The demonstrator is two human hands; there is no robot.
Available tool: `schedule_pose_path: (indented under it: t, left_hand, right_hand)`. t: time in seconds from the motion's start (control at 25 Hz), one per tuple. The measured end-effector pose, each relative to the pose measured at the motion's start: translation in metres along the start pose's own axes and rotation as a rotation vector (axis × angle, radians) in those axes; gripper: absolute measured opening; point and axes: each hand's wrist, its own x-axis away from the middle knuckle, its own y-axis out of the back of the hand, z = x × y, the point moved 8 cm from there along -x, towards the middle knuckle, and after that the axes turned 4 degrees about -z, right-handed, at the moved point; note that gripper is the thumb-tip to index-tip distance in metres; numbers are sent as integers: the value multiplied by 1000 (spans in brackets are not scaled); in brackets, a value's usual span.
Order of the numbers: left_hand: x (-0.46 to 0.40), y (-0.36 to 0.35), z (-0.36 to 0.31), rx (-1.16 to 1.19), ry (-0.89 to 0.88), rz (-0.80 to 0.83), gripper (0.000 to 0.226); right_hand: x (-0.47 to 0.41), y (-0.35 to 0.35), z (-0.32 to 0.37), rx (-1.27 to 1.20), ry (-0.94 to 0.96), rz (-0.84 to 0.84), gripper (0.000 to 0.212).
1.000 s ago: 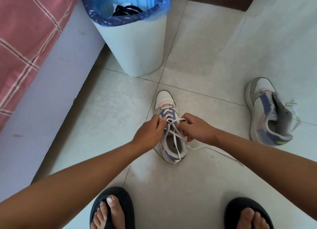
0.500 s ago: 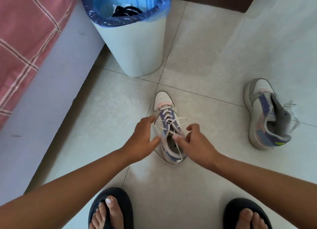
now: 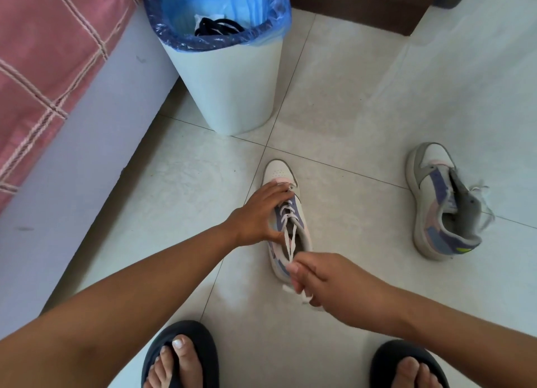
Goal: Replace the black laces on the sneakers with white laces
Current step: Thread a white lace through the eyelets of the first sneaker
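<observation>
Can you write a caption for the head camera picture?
Left hand steadies sneaker; right hand pulls white laces.

Left hand (image 3: 257,213) reaches forward, fingers (image 3: 277,191) curved downward; right hand (image 3: 325,280) nearer, fingers pinched closed

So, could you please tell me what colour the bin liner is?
Blue; the bin liner shows best in the head view.
</observation>
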Motion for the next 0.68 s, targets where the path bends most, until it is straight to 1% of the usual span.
schedule_pose_path:
  t: [0.08, 0.24, 0.32, 0.44, 0.48, 0.52, 0.6, 0.64, 0.68]
  left_hand:
    - [0, -2, 2, -8, 5, 20, 99]
    - [-1, -2, 1, 1, 10, 53, 100]
    - [-1, -3, -1, -17, 12, 75, 100]
    - [1, 1, -8, 21, 11, 87, 102]
    - [4, 5, -12, 20, 18, 66, 99]
    - [9, 11, -18, -13, 15, 6, 92]
    - [24, 25, -39, -91, -85, -177, 61]
    - [33, 26, -49, -73, -142, -211, 46]
    - [39, 23, -55, -27, -164, -193, 38]
  right_hand:
    - [8, 3, -4, -38, 6, -43, 34]
    - [14, 5, -1, 11, 74, -45, 33]
    - [15, 1, 3, 24, 102, -9, 31]
    - [6, 6, 0, -110, 13, 94, 31]
    - [1, 15, 0, -136, 4, 106, 31]
    - [-3, 27, 2, -162, 11, 91, 31]
    - [-8, 52, 13, -277, 60, 37, 35]
    - [-11, 62, 18, -391, 87, 25, 37]
    - [-14, 69, 24, -553, 107, 45, 38]
